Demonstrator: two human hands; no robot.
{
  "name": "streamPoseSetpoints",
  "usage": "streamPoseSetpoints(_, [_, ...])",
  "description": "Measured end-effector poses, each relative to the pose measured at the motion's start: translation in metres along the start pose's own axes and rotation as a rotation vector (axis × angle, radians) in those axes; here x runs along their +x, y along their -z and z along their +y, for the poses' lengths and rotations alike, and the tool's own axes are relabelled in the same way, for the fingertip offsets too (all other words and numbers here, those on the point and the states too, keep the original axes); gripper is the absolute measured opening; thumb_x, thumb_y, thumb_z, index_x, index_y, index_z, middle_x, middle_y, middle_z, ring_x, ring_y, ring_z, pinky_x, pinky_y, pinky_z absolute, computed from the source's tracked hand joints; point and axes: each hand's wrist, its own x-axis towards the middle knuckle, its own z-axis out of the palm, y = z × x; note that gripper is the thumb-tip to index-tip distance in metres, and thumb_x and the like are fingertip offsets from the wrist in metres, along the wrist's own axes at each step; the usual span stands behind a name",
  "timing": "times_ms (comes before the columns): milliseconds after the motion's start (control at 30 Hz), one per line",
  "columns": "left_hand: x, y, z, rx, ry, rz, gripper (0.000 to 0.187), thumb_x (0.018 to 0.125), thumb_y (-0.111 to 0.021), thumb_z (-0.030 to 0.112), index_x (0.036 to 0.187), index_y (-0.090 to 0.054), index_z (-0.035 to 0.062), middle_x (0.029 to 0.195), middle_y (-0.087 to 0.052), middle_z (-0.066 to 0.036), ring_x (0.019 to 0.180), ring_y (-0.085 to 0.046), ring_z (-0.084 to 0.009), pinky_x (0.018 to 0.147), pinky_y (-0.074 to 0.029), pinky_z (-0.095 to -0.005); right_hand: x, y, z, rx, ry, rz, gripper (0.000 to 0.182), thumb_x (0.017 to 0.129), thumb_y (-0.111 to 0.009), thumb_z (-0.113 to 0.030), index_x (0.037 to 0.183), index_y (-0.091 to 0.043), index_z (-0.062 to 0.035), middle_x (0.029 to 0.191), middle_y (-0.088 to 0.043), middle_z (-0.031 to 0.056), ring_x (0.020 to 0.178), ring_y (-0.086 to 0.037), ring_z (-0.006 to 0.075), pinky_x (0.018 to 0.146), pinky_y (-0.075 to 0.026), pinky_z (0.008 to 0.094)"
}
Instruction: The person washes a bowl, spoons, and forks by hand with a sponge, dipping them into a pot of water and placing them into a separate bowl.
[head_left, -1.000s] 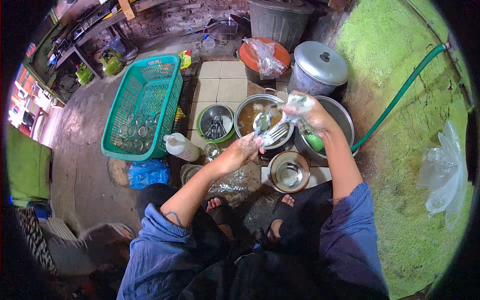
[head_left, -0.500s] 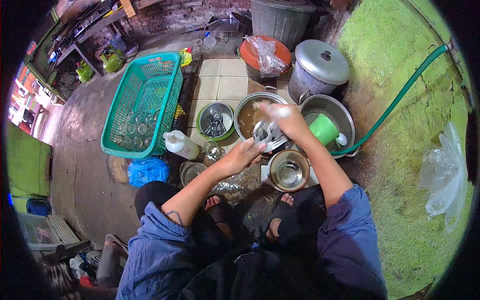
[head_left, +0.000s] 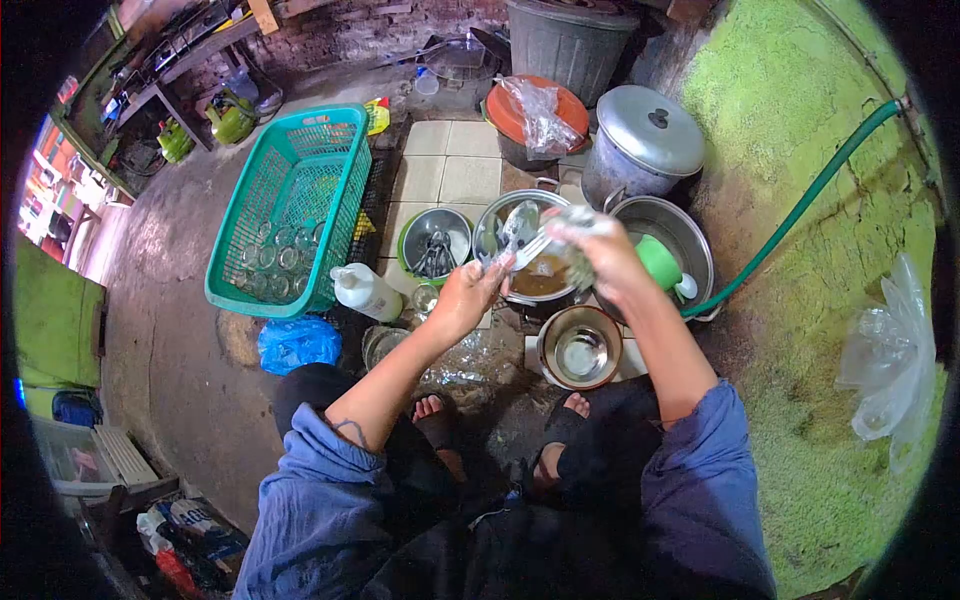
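Note:
My left hand [head_left: 468, 298] is closed on the handles of soapy cutlery above the pot of cloudy brown water [head_left: 538, 292]. A spoon [head_left: 521, 222] and a fork [head_left: 530, 250] stick up from its fingers. Close beside them, my right hand [head_left: 608, 258] is wrapped round a sudsy scrubbing pad [head_left: 580, 270], partly hidden and blurred. Left of the pot, a steel bowl [head_left: 458, 222] holds more cutlery. A brown-rimmed pot [head_left: 612, 368] stands nearer my feet.
A teal basket [head_left: 218, 262] with several glasses stands left, beside a white bottle [head_left: 366, 292] and blue plastic bag [head_left: 298, 343]. To the right, a green hose [head_left: 800, 200] leads to a large pot [head_left: 708, 262] holding a green dipper [head_left: 657, 262]. A lidded pot [head_left: 645, 150] stands behind.
Both hands have drawn apart slightly. My right hand has moved right and down with the scrubbing pad, and the cutlery in my left hand now points up and shows more clearly.

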Motion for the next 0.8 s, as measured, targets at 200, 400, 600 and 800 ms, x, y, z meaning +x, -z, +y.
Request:
streamPoseSetpoints(200, [-0.006, 0.003, -0.006, 0.086, -0.128, -0.467, 0.048, 0.099, -0.036, 0.04, 0.075, -0.059, 0.0053, 0.057, -0.039, 0.001, 0.051, -0.034, -0.0079, 0.048, -0.028, -0.0263, 0.006, 0.024, -0.017, -0.238, 0.244, -0.08, 0.024, 0.085, -0.065, -0.015, 0.106, -0.057, -0.0052, 0.1, -0.06, 0.003, 0.088, -0.057, 0.011, 0.081, -0.045, 0.0257])
streamPoseSetpoints(400, [-0.018, -0.002, 0.011, 0.096, -0.002, -0.542, 0.053, 0.1, -0.03, 0.042, 0.084, -0.061, 0.0019, 0.063, -0.048, 0.0, 0.057, -0.037, -0.0085, 0.054, -0.034, -0.0253, -0.01, -0.001, -0.005, -0.386, -0.138, -0.64, 0.038, 0.089, -0.06, -0.029, 0.118, -0.053, -0.0067, 0.109, -0.056, 0.004, 0.098, -0.054, 0.0125, 0.086, -0.042, 0.0269])
streamPoseSetpoints(600, [-0.018, 0.003, 0.005, -0.005, 0.153, -0.461, 0.046, 0.099, -0.037, 0.038, 0.086, -0.061, 0.0014, 0.075, -0.056, 0.0, 0.065, -0.042, -0.0081, 0.06, -0.038, -0.0256, -0.003, 0.009, 0.001, -0.515, -0.133, -0.66, 0.028, 0.08, -0.071, -0.016, 0.102, -0.062, -0.0008, 0.091, -0.065, 0.0039, 0.084, -0.057, 0.0096, 0.079, -0.046, 0.0249])
streamPoseSetpoints(800, [-0.022, 0.009, 0.024, 0.21, -0.064, -0.593, 0.036, 0.098, -0.04, 0.035, 0.089, -0.06, 0.0061, 0.072, -0.05, 0.001, 0.069, -0.042, -0.0096, 0.065, -0.037, -0.0248, 0.001, 0.019, -0.011, -0.723, 0.056, -0.621, 0.019, 0.077, -0.074, -0.017, 0.074, -0.059, -0.0053, 0.074, -0.061, -0.0013, 0.074, -0.053, 0.0041, 0.066, -0.043, 0.0223])
